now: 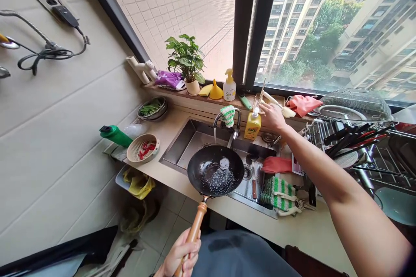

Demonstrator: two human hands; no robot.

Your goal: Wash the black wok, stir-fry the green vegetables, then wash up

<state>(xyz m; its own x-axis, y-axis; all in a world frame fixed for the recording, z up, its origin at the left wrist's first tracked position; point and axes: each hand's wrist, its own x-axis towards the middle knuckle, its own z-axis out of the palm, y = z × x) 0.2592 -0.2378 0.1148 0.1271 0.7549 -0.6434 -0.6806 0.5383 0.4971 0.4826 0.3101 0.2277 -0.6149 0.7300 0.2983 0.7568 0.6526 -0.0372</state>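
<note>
Gripping wok [216,171] by wooden handle [194,229]: left hand [180,253] closed, handle axis pointing forward, pan over sink [182,138]. Right hand [273,117] open, just beside yellow AXE bottle [252,126].

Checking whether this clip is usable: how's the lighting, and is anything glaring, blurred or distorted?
Head view: daylight through the window lights the scene softly; white glare sits on the wet base of the wok; the wide lens slants the wall; the right forearm blurs toward the lower right corner, purple-fringed.
</note>
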